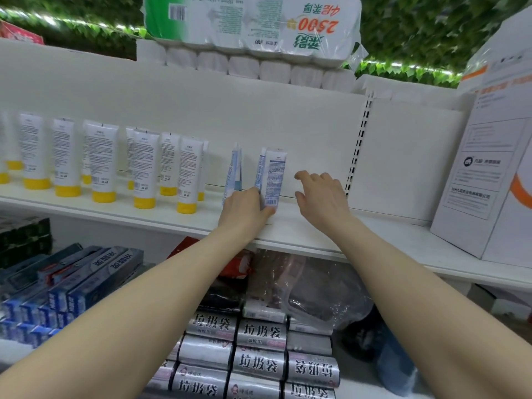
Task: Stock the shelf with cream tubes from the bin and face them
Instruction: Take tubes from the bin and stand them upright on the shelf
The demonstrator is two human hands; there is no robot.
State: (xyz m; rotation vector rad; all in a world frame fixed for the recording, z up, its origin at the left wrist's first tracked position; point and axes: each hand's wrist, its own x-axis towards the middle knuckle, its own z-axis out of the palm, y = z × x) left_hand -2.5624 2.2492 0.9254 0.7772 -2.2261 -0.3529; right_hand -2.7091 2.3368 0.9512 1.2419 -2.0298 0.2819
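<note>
Head view: a blue-and-white cream tube (272, 178) stands upright on the white shelf (288, 228), its base pinched by the left hand (244, 208). Just right, the right hand (321, 197) hovers apart, fingers loosely spread, holding nothing. Another blue tube (234, 171) stands just left; yellow-capped tubes (144, 168) line the far left.

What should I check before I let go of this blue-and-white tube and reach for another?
1. Left hand holds the blue-and-white tube at its base: ok.
2. Tube upright on the shelf: ok.
3. Label faced forward: not ok, the barcode and small print face out.
4. Right hand free, fingers loose, holding nothing: ok.
5. Bare shelf to the tube's right for more stock: ok.
6. Neighbouring blue tube straight: not ok, it leans.
</note>
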